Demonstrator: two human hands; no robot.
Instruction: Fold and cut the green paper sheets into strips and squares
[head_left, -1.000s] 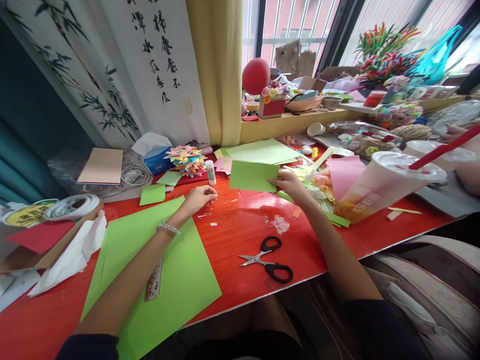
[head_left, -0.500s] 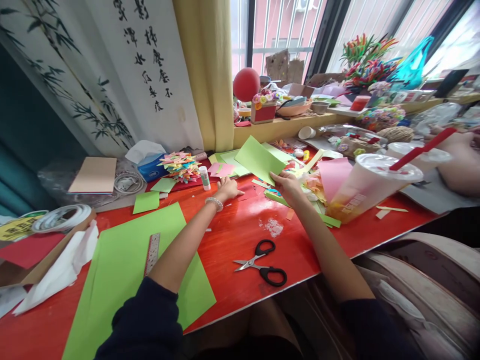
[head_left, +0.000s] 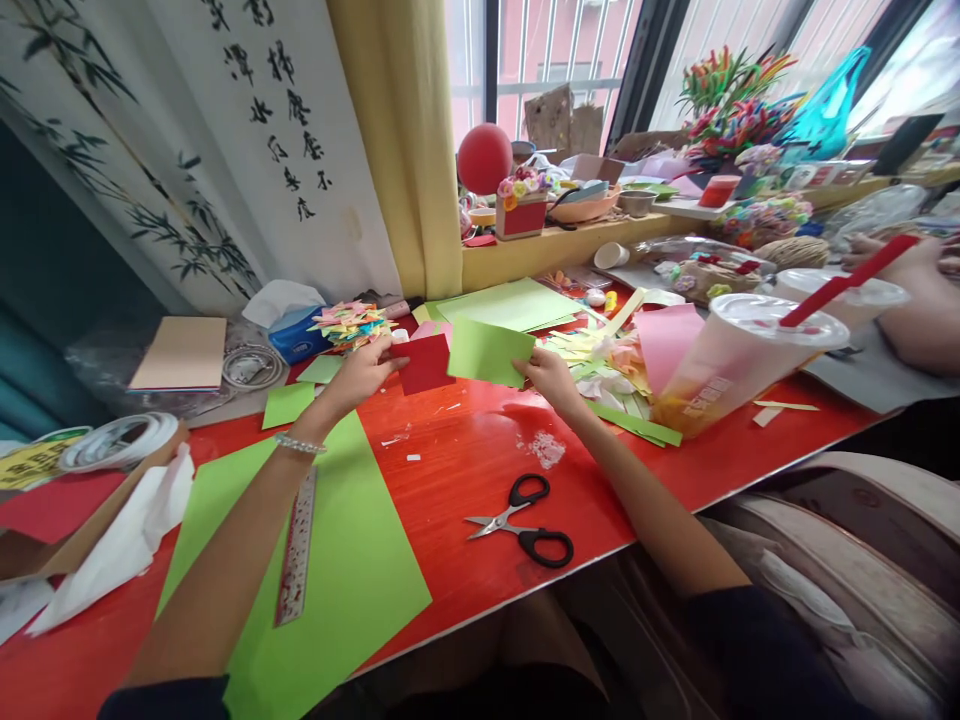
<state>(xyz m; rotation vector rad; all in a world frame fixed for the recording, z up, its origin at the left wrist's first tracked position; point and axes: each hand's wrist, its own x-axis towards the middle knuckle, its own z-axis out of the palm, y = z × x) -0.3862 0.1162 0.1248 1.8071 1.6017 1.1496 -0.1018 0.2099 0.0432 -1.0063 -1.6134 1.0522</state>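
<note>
My left hand (head_left: 367, 372) pinches a small red paper (head_left: 422, 366) by its left side. From the right, my right hand (head_left: 549, 371) grips a light green paper (head_left: 487, 352) at its right edge. The two papers are held up over the red table (head_left: 480, 440), side by side, their near edges meeting or slightly overlapping. Black-handled scissors (head_left: 517, 522) lie spread apart near the table's front edge. Under my left forearm are a large green sheet (head_left: 360, 570) and a ruler (head_left: 297, 550). Light green sheets (head_left: 510, 303) rest behind the held papers.
A tall drink cup (head_left: 742, 370) with a red straw stands at the right. Paper strips (head_left: 592, 350) are piled beside my right hand. Folded colored paper pieces (head_left: 351, 325) sit at the back left. Another person's hand (head_left: 911, 262) shows at the far right.
My left hand has lifted the red paper from the table and moved left. The green paper in my right hand has come lower and left, beside the red one.
</note>
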